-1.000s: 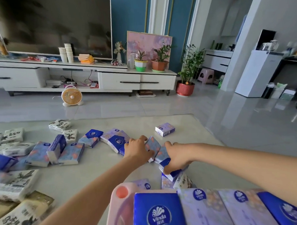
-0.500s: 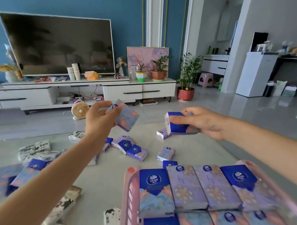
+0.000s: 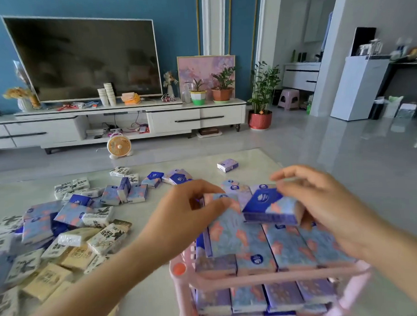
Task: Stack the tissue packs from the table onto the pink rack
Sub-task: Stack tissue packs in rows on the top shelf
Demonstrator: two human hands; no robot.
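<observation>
Head view: right hand (image 3: 329, 207) pinches blue-and-pink soft tissue pack (image 3: 272, 208), long axis left-right, just above top row of pink plastic rack (image 3: 267, 278); left hand (image 3: 181, 216) grips second floral pack (image 3: 226, 226) beside it.

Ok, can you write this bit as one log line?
left hand: holds floral pack | right hand: holds blue-topped pack | both: over pink rack top | table: loose packs

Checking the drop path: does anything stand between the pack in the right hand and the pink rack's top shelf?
Nothing loose. The right hand holds the blue-topped floral tissue pack just over packs already lining the pink plastic rack; the left hand holds a second pack beside it.
</observation>
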